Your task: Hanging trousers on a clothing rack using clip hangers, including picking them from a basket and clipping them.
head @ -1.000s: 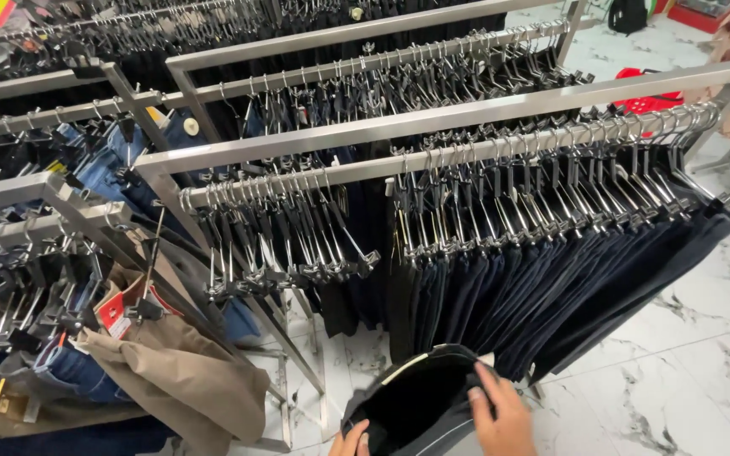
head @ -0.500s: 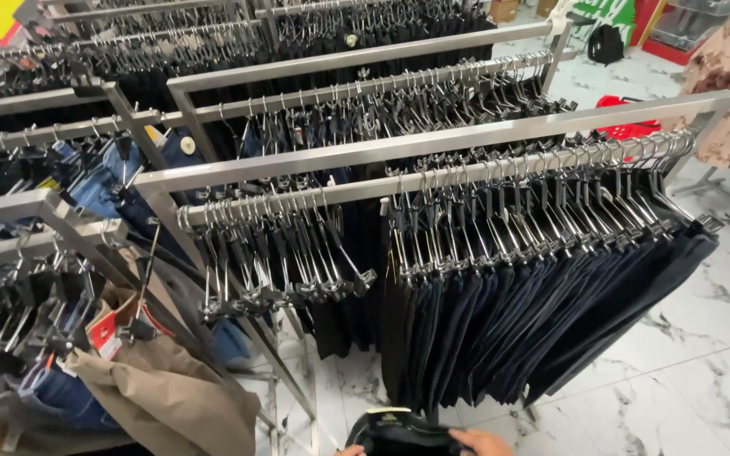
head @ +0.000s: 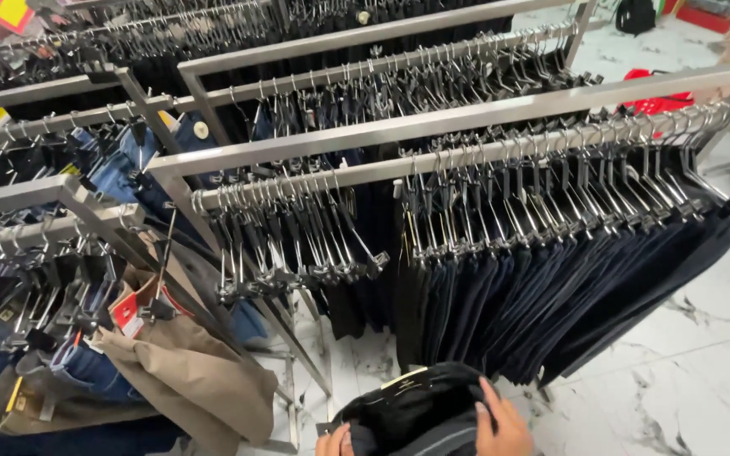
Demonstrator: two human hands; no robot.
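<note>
At the bottom edge of the head view I hold a folded dark garment (head: 420, 409) with both hands. My right hand (head: 500, 426) lies over its right side with fingers spread on the cloth. My left hand (head: 334, 441) grips its lower left corner; only the fingertips show. Just beyond the garment, a metal rail (head: 466, 156) carries several dark navy trousers (head: 551, 295) on clip hangers. To their left on the same rail hang several empty clip hangers (head: 297, 245).
More metal rails (head: 365, 34) with dark garments run behind. At the left hang blue jeans (head: 120, 169) and tan trousers (head: 187, 380) with a red tag. White marble floor (head: 686, 363) lies to the right. A red object (head: 656, 89) sits far back right.
The camera view has shifted slightly and the dark garment with both hands has risen back into view at the bottom, after nearly dropping out of frame half a second ago.
</note>
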